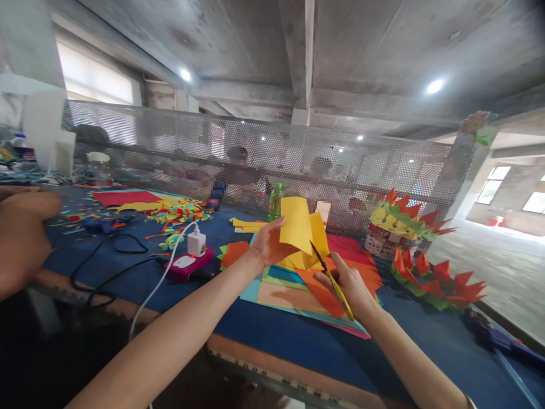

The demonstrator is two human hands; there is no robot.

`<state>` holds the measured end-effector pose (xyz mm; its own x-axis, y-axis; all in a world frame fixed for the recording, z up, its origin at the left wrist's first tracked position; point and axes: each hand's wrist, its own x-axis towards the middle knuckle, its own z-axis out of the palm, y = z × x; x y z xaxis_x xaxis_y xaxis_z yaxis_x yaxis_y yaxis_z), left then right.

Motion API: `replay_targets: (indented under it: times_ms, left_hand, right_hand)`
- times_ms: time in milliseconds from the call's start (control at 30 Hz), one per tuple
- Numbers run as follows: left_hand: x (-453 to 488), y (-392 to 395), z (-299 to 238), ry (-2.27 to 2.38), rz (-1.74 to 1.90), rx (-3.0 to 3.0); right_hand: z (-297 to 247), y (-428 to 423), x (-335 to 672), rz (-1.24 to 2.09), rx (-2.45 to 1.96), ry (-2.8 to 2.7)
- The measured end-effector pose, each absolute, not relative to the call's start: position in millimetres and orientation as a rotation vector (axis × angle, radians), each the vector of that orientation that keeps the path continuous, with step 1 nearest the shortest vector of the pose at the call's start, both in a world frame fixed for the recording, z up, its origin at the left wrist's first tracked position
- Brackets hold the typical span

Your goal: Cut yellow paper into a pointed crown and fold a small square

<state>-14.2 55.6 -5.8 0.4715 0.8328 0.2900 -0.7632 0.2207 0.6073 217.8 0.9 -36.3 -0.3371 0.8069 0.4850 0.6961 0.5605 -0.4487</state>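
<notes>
My left hand (269,241) grips a sheet of yellow paper (294,222), which stands upright and curls over the table. My right hand (347,281) is closed around yellow-handled scissors (338,289). Their dark blades point up and left, meeting the lower edge of the yellow paper; I cannot tell whether the blades are parted. Beneath both hands lies a loose stack of coloured paper (281,296) in peach, orange, blue and pink. An orange sheet (326,298) rests on top of it, partly under my right hand.
A magenta power strip (189,267) with a white charger (196,243) and cables sits left. Paper scraps (183,211) are heaped behind it. A green bottle (276,201) stands before the perforated screen (170,153). Orange-and-green folded paper pieces (438,281) lie right. Another person's arm (25,244) reaches in left.
</notes>
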Motion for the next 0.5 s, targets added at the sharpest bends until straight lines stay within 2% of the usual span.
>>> replay_targets:
  times_ms: [200,333,500]
  left_hand:
    - [-27.1,65.0,-5.7,0.201,1.082,0.807]
    - [-26.5,73.3,-10.7,0.442,0.993,0.779]
    - [-17.1,69.6,-5.9,0.408,1.143,0.685]
  right_hand:
    - [-35.5,0.0,218.5,0.095,-1.242,-2.221]
    - [-33.5,-2.2,218.2,0.038,-1.329,-2.225]
    - [-33.9,-3.0,215.3,0.221,-1.317,-2.125]
